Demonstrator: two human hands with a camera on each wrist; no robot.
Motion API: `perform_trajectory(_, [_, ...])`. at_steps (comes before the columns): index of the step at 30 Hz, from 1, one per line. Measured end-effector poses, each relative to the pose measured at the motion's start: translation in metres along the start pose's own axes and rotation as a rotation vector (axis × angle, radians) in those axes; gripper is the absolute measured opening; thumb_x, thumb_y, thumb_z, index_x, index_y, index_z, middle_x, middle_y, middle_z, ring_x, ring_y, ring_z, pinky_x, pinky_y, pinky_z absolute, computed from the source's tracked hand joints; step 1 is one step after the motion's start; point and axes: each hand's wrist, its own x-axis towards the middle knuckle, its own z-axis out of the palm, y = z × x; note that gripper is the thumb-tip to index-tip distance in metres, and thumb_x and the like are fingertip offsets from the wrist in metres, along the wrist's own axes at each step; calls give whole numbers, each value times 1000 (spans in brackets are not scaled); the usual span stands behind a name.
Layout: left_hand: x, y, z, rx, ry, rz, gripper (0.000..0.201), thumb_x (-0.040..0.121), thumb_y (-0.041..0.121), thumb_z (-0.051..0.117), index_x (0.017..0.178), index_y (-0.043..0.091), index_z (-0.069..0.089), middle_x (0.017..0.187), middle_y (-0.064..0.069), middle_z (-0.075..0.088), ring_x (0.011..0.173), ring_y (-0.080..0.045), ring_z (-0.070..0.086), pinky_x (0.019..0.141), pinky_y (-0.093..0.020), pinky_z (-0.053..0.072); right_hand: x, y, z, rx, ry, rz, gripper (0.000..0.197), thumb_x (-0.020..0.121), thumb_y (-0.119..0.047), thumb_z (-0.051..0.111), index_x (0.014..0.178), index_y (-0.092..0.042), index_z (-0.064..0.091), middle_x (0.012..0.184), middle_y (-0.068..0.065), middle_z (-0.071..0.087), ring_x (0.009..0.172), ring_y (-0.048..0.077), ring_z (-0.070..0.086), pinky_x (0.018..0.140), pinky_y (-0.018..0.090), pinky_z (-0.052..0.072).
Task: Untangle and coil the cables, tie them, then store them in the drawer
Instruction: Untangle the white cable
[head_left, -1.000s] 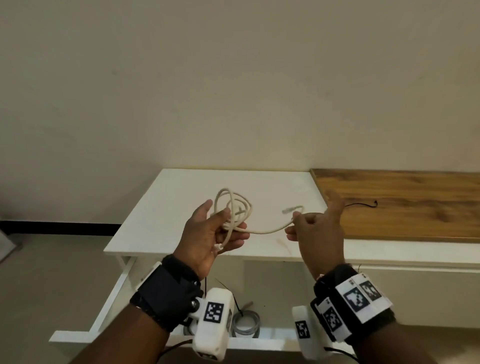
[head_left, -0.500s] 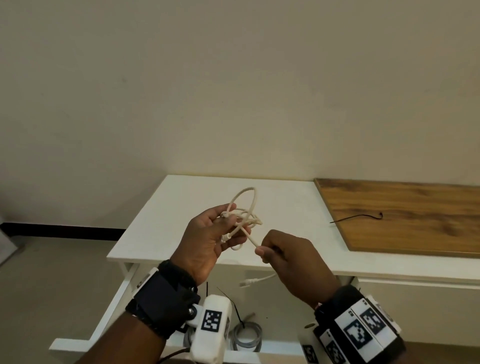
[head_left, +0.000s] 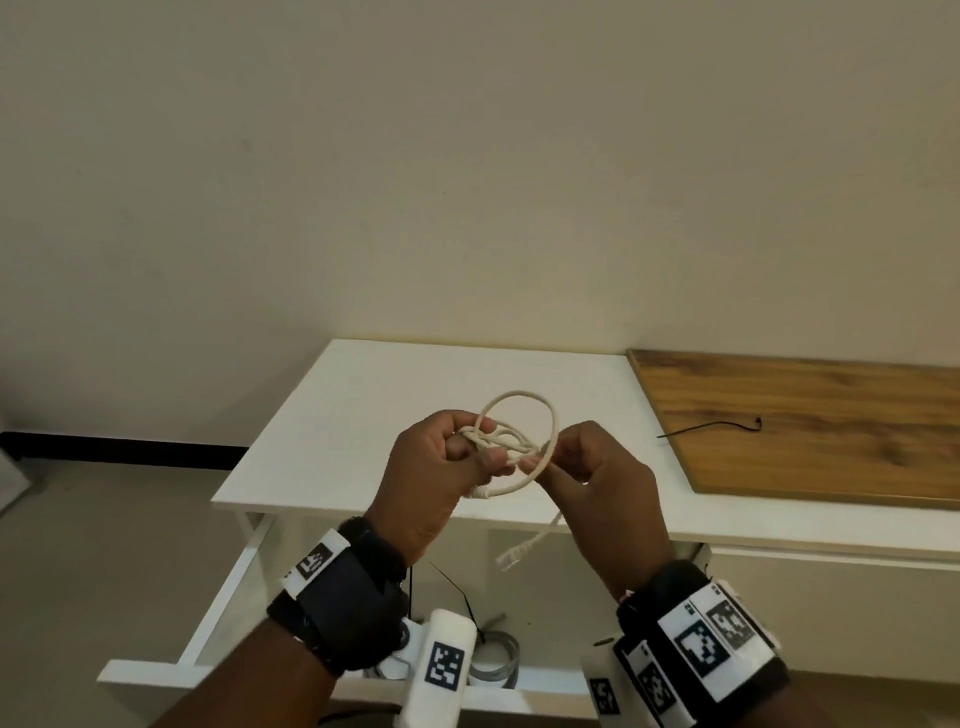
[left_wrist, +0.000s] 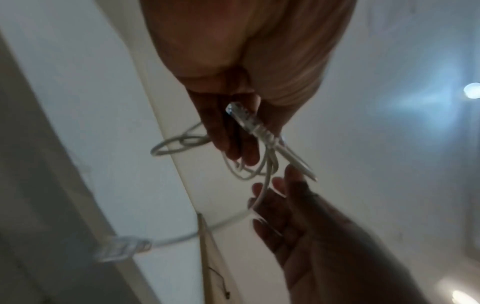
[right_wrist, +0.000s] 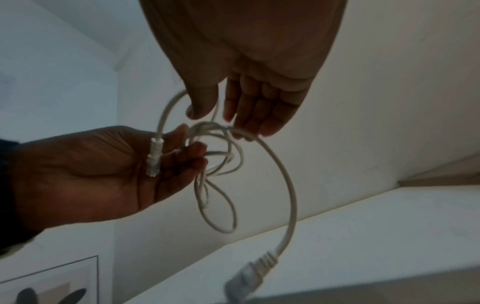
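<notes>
Cable (head_left: 519, 447) loops bunch in the left hand (head_left: 431, 467), fingers curled round them; right hand (head_left: 597, 467) pinches the strand beside, tail hanging below.

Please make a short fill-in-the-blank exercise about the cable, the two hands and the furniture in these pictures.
1. The left hand grips the coiled ____ cable.
2. One connector hangs below the ____ hand.
3. The drawer stands ____.
4. A black cable tie lies on the ____ board.

Missing words: white; right; open; wooden
</notes>
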Motion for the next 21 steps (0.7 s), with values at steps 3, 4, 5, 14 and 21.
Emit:
perform_trajectory(3, [-5, 3, 6, 60, 120, 83, 21, 82, -2, 74, 97, 10, 64, 82, 5, 77, 80, -7, 74, 52, -19, 54, 0, -6, -3, -25, 220, -118, 4, 96, -26, 58, 96, -24, 62, 90, -13, 65, 84, 6, 61, 71, 27, 51])
perform_trajectory(4, [-6, 4, 8, 91, 143, 109, 23, 82, 0, 75, 96, 14, 64, 82, 8, 76, 82, -4, 72, 52, -17, 54, 0, -10, -6, -13, 306, -194, 9, 98, -22, 54, 97, -21, 62, 90, -11, 64, 83, 10, 60, 71, 27, 49])
perform_trajectory(5, [-7, 2, 9, 158, 169, 149, 26, 82, 3, 76, 97, 20, 64, 83, 11, 75, 83, -2, 71, 54, -16, 54, -1, -16, -9, -3, 367, -286, 11, 97, -19, 52, 96, -17, 63, 89, -8, 63, 80, 13, 58, 70, 24, 46])
perform_trajectory(14, [-8, -6, 11, 618, 12, 325, 115, 85, 16, 75, 148, 55, -13, 89, 16, 68, 88, 3, 63, 76, -1, 42, -3, -19, -8, -177, 298, -516, 11, 88, -12, 65, 98, -10, 69, 93, 0, 66, 87, 14, 55, 73, 26, 47])
perform_trajectory(21, [-9, -1, 8, 752, -97, 340, 111, 89, 17, 68, 142, 55, -22, 78, 25, 59, 81, 1, 59, 69, -9, 44, 3, -11, -11, -373, 168, -555, 27, 80, -3, 76, 103, -16, 75, 100, 6, 65, 92, 21, 56, 69, 33, 49])
